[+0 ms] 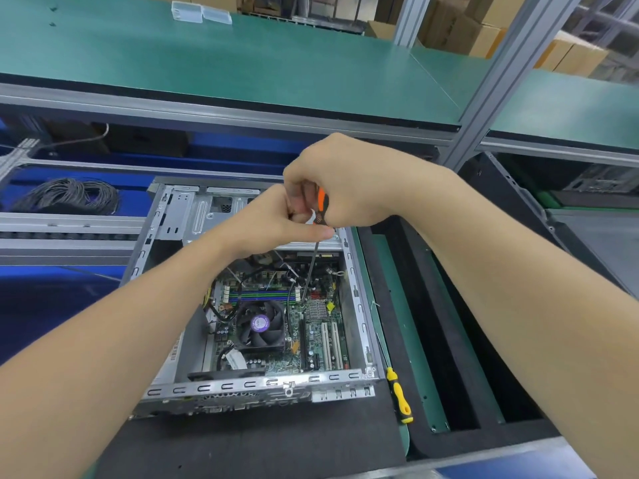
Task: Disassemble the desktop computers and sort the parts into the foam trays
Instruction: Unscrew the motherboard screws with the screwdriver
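The open desktop computer case (358, 305) lies flat on a dark mat at the middle of the view, its motherboard (318, 331) exposed. A CPU fan (260, 323) sits on the board toward 7 o'clock; its round purple label carries print too small to read. A white sticker on the case's 9 o'clock wall is also illegible. The right hand (349, 181) curls round the handle of an orange-and-black screwdriver (321, 202), whose shaft runs down to the board near the memory slots (262, 294). The left hand (273, 223) pinches the lower end of the same handle. At 4 o'clock from the case a yellow-and-black screwdriver (401, 397) lies on a green strip, beside a black foam tray (449, 340). A coil of black cable (69, 198) rests at 10 o'clock, a green shelf (242, 63) spans 12 o'clock, and cardboard boxes (484, 25) stand at 1 o'clock
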Motion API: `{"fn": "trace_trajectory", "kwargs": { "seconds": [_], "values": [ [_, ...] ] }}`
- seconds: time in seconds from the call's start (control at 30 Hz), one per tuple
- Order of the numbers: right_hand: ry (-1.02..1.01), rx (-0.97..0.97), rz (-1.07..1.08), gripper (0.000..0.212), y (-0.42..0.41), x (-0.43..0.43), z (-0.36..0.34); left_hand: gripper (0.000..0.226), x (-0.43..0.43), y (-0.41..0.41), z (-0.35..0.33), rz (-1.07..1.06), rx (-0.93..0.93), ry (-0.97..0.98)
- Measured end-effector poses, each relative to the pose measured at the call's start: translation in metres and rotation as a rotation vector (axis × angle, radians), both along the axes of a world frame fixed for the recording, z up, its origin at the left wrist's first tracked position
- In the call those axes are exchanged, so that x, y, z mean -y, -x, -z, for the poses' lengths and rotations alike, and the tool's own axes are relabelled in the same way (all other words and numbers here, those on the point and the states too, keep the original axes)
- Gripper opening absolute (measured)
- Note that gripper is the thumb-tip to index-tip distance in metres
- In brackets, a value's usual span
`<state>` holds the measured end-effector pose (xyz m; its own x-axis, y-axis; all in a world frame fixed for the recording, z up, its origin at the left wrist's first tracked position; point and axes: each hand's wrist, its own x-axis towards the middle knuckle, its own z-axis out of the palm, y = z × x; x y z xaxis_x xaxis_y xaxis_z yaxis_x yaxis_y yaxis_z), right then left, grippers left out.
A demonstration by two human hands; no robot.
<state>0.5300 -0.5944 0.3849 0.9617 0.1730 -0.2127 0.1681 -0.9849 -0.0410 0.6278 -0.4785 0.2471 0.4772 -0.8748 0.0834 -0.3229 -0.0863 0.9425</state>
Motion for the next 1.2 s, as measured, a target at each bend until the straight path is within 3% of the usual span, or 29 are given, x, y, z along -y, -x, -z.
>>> {"fn": "trace_trajectory", "kwargs": {
  "seconds": [0.1,0.27,0.43,0.57,0.7,0.87,1.0,1.07,1.2],
  "values": [
    [-0.029,0.113,0.023,0.006,-0.002,0.002,0.009,0.053,0.005,0.005,-0.001,-0.062,0.072,0.026],
    [0.167,0.313,0.185,0.038,-0.005,-0.004,0.025,0.058,0.017,0.020,0.003,-0.160,0.067,0.085],
    [0.095,0.168,0.068,0.006,-0.007,-0.002,0.016,0.039,0.011,0.018,0.003,-0.127,0.060,0.008],
    [0.027,0.102,0.039,0.019,-0.001,0.004,0.004,0.067,0.002,0.010,-0.001,-0.076,-0.020,0.020],
    [0.001,0.022,0.031,0.034,-0.001,0.005,0.002,0.066,-0.002,0.004,-0.006,0.046,-0.027,0.009],
    [-0.024,-0.033,0.025,0.038,-0.003,0.005,0.004,0.045,-0.003,-0.002,-0.002,0.108,-0.060,-0.015],
    [-0.066,0.065,0.023,0.017,-0.002,0.003,0.010,0.029,-0.003,0.001,-0.004,0.046,-0.038,0.041],
    [-0.102,0.139,0.031,0.009,-0.002,0.000,0.014,0.052,0.000,0.004,-0.003,-0.012,0.002,0.046],
    [0.001,0.325,0.157,0.016,-0.005,-0.006,0.026,0.059,0.014,0.013,0.005,-0.164,0.111,0.068]
  ]
}}
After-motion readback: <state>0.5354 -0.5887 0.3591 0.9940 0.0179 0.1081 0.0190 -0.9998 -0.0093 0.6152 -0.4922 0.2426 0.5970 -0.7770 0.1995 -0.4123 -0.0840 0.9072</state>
